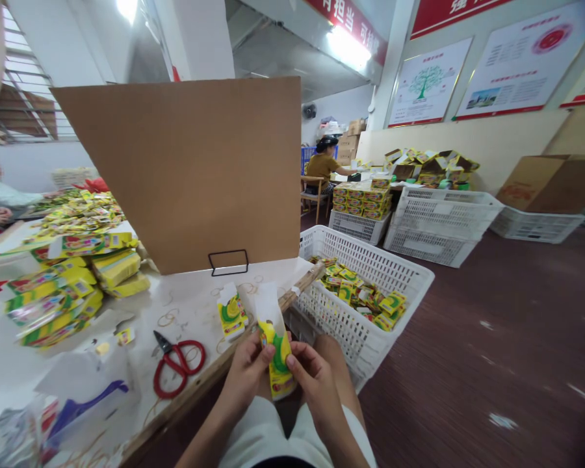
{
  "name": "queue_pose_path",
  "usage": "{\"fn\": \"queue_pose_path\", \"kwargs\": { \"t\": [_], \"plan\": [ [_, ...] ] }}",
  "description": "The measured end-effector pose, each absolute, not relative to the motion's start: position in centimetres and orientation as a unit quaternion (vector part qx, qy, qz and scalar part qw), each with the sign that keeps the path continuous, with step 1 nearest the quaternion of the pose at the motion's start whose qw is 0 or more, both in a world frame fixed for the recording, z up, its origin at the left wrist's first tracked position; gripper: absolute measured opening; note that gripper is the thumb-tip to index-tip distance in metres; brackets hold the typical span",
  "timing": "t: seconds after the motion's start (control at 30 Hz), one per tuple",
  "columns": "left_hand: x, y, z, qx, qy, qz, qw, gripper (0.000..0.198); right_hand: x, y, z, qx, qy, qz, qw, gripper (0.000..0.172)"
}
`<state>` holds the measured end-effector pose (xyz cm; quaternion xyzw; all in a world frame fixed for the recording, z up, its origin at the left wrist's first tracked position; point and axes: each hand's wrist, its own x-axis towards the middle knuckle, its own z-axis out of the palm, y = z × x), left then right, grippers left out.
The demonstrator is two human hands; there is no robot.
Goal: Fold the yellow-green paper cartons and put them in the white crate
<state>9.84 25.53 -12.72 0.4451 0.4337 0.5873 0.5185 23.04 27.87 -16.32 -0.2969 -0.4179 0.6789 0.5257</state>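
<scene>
Over my lap, a small yellow and green carton [279, 357] with its white flap standing up is held between both hands. My left hand [247, 369] grips its left side, thumb on the front. From the right side, my right hand [314, 370] pinches it with thumb and fingers. Just beyond my left hand, another yellow and green carton [231, 315] lies at the table's edge with its white flap open. Red-handled scissors [175, 364] rest on the table to the left, blades pointing away from me.
A large cardboard sheet [199, 175] stands upright on the white table [175, 305]. Stacked flat cartons [63, 292] and rubber bands lie left. To the right, a white crate [394, 273] holds many small cartons. One person [323, 166] sits beyond; another [4, 195] is far left.
</scene>
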Motion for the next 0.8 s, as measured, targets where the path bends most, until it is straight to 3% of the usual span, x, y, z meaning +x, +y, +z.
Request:
{"fn": "queue_pose_path", "kwargs": {
  "t": [0.2, 0.37, 0.43, 0.6, 0.8],
  "plan": [
    [10.2, 25.8, -13.3, 0.473, 0.488, 0.57, 0.461, 0.036, 22.8, 27.6, -16.9, -0.348, -0.436, 0.632, 0.539, 0.028],
    [10.1, 25.3, -13.7, 0.482, 0.49, 0.574, 0.445, 0.071, 23.3, 27.8, -16.5, -0.365, -0.475, 0.583, 0.549, 0.02],
    [9.9, 25.0, -13.6, 0.49, 0.476, 0.567, 0.46, 0.075, 23.7, 27.9, -16.0, -0.354, -0.512, 0.562, 0.544, 0.018],
    [9.1, 24.5, -12.5, 0.532, 0.42, 0.509, 0.531, 0.066, 25.1, 28.0, -13.8, -0.348, -0.569, 0.527, 0.526, 0.048],
    [9.3, 24.2, -12.4, 0.513, 0.359, 0.479, 0.615, 0.046, 26.1, 28.3, -13.0, -0.32, -0.603, 0.551, 0.481, 0.025]
  ]
}}
